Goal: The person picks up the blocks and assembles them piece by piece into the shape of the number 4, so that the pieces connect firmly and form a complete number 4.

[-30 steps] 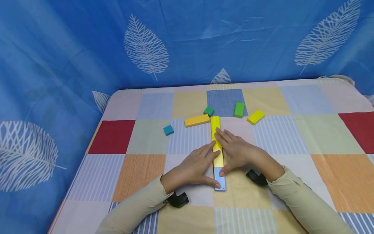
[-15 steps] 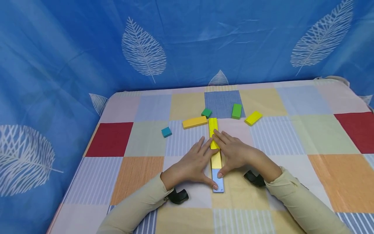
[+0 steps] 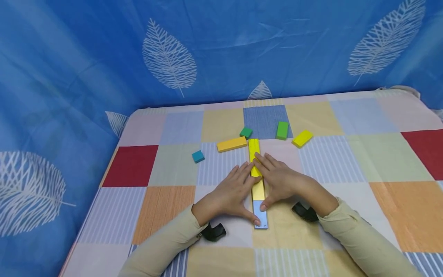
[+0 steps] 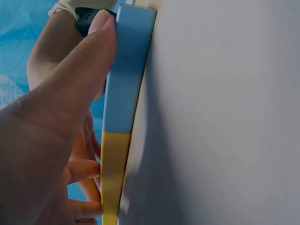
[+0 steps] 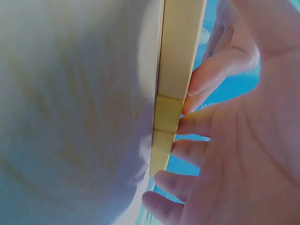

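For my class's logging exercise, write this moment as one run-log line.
left grip: touching block row | right grip: touching block row | blue block: row's near end

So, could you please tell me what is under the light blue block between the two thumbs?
The patchwork cloth shows beside the light blue block and past its near end, so it probably rests there. Whatever is directly beneath is covered and cannot be seen.
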Action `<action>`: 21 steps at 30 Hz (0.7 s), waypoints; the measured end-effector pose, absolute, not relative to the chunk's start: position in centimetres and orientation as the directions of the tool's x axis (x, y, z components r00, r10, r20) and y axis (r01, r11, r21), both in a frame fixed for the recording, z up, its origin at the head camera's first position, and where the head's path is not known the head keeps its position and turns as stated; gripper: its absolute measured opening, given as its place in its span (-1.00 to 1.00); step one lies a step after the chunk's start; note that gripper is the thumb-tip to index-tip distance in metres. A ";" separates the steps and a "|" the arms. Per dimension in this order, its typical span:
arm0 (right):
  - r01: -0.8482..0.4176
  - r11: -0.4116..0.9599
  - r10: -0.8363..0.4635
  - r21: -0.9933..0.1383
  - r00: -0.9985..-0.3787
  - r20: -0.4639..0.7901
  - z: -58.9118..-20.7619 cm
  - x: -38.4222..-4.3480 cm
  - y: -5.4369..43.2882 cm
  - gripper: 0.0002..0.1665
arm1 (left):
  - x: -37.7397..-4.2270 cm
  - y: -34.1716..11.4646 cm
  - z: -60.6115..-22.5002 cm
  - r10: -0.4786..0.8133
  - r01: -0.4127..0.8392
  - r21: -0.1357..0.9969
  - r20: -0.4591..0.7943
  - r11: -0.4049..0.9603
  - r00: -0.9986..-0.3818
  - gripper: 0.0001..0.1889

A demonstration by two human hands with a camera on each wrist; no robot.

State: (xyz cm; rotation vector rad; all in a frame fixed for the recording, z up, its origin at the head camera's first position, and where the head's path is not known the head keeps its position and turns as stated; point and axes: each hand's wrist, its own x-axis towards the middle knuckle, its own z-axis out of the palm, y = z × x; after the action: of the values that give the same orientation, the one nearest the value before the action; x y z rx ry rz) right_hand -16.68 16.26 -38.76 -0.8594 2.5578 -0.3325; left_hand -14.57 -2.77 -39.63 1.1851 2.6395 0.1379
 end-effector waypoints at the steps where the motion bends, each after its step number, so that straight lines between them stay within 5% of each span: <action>1: -0.521 0.779 -0.621 -0.349 -0.720 -0.309 -38.8 -16.7 16.4 0.49 | -14.6 -2.8 -39.6 0.744 0.721 0.185 -0.186 0.668 -0.641 0.13; 10: -0.470 0.803 -0.573 -0.367 -0.778 -0.257 -37.9 -17.8 18.4 0.39 | -14.5 -2.7 -39.5 0.738 0.718 0.176 -0.207 0.673 -0.642 0.14; 21: -0.249 0.910 -0.342 -0.330 -0.903 -0.260 -38.0 -21.7 24.7 0.09 | -14.6 -2.7 -39.7 0.737 0.718 0.169 -0.205 0.675 -0.644 0.15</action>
State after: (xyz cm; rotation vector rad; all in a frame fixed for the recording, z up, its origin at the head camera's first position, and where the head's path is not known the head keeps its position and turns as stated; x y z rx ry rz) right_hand -21.71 24.66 -37.98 -0.4382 2.7590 -0.4176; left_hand -14.61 -2.68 -39.72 1.1668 2.6336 0.1041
